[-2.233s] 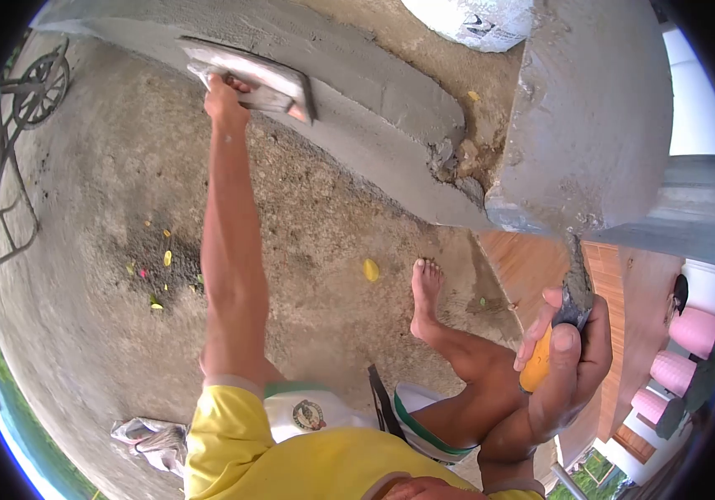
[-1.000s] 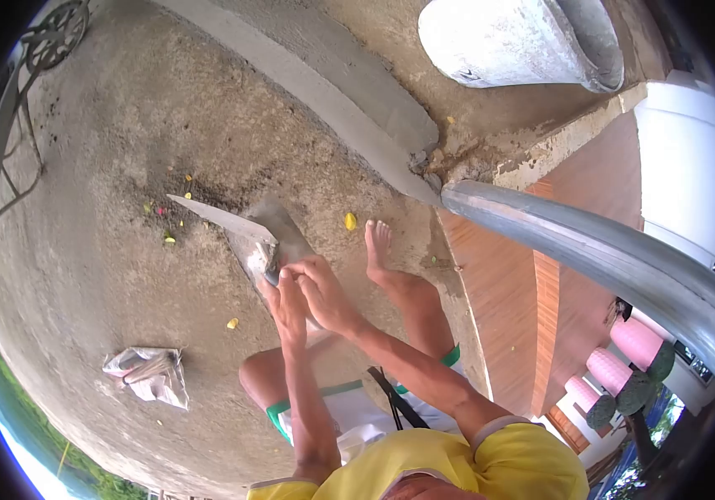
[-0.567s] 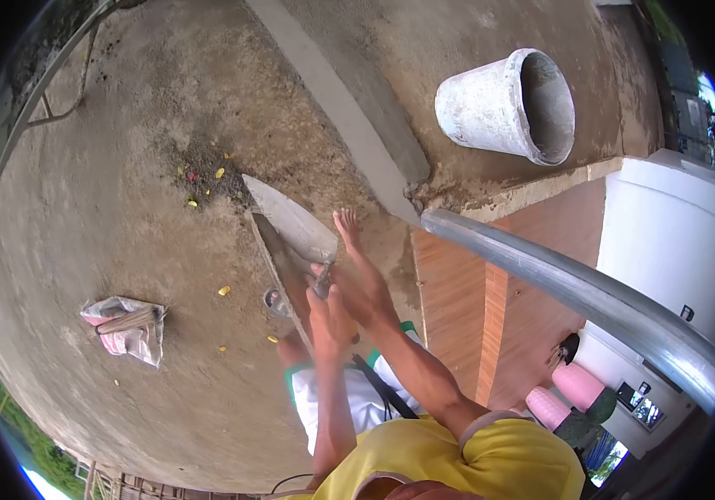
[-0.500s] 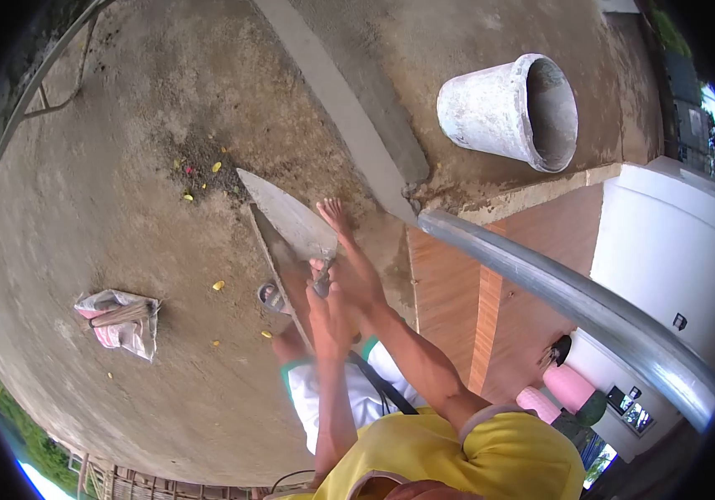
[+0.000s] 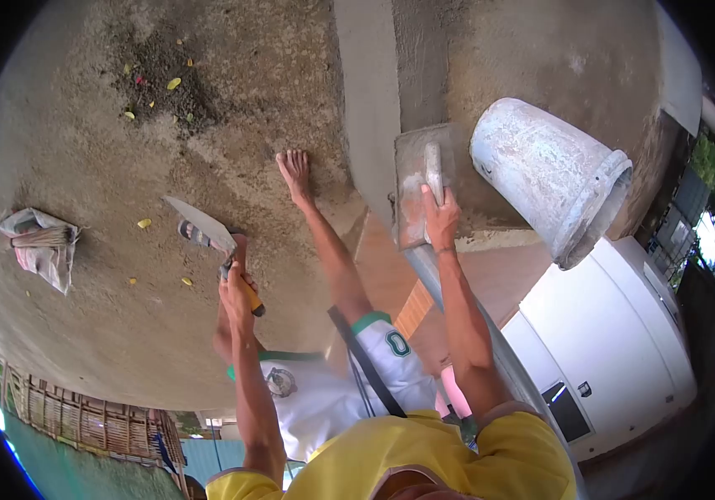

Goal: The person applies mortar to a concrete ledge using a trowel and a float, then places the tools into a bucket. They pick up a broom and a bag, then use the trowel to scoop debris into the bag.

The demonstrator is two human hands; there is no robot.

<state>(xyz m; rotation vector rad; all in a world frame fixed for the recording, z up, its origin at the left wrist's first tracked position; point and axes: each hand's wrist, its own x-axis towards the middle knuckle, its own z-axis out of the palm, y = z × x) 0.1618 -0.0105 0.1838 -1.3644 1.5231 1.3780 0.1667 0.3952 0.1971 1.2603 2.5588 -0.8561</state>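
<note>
My left hand (image 5: 235,293) is closed around the yellow-ended handle (image 5: 252,302) of a pointed trowel (image 5: 200,223), whose blade points away to the upper left. My right hand (image 5: 441,218) grips the pale handle (image 5: 433,167) of a rectangular plastering float (image 5: 411,196). The float lies over the near end of the smooth grey cement strip (image 5: 367,92), by the edge of the surface. Just to its right is a cement-stained white bucket (image 5: 532,158), lying on its side. Whether the float's underside fully touches the cement is hidden.
A metal pipe (image 5: 507,354) runs from below the float toward my right side. My bare foot (image 5: 295,173) stands left of the strip. A sack with a brush-like bundle (image 5: 40,242) lies far left. Leaves and loose dirt (image 5: 170,96) are at the upper left.
My hands have moved apart from close together. The float has gone right onto the strip's end, and the trowel has shifted left. The view has turned, too.
</note>
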